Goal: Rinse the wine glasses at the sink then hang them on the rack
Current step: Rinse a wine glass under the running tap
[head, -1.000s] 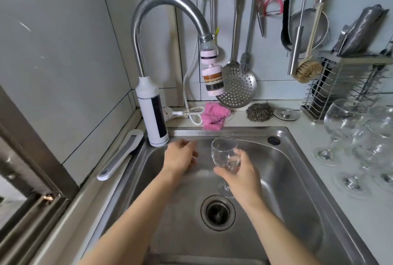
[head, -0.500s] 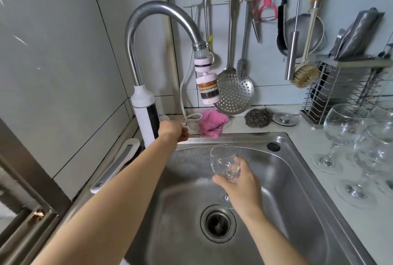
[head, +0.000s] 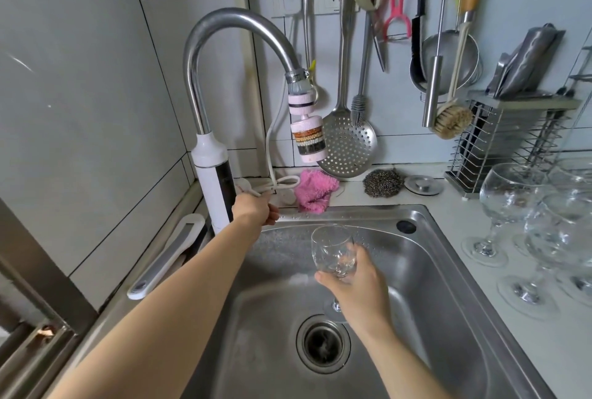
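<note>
Stainless-steel sink basin [head: 448,270]: fills the lower centre of the frame; round drain at its bottom; droplets on the rear wall.

Curved chrome tap with white-and-black base [head: 205,84]: upper centre-left, arching rightward to a pale pink filter head [head: 309,139] hanging above the basin's rear edge.

Wire dish rack of grey metal [head: 499,148]: right of centre, standing on the pale surface [head: 455,206] behind the glasses.

Group of clear stemmed wine glasses [head: 509,203]: right edge of frame, upright on the surface, standing close together beside the basin.

Left hand [head: 254,208]: centre-left, at the foot of the tap; fingers curled under, whether they grip anything cannot be told.

Right hand [head: 355,283]: centre of frame, over the basin; fingers wrapped round the bowl of the held glass from below.

Clear stemmed wine glass [head: 331,248]: centre of frame, upright, held above the drain, below and slightly right of the filter head.

Pink cloth [head: 314,190]: behind the basin rim, centre.

Dark metal scouring ball [head: 381,182]: right of the cloth.
</note>
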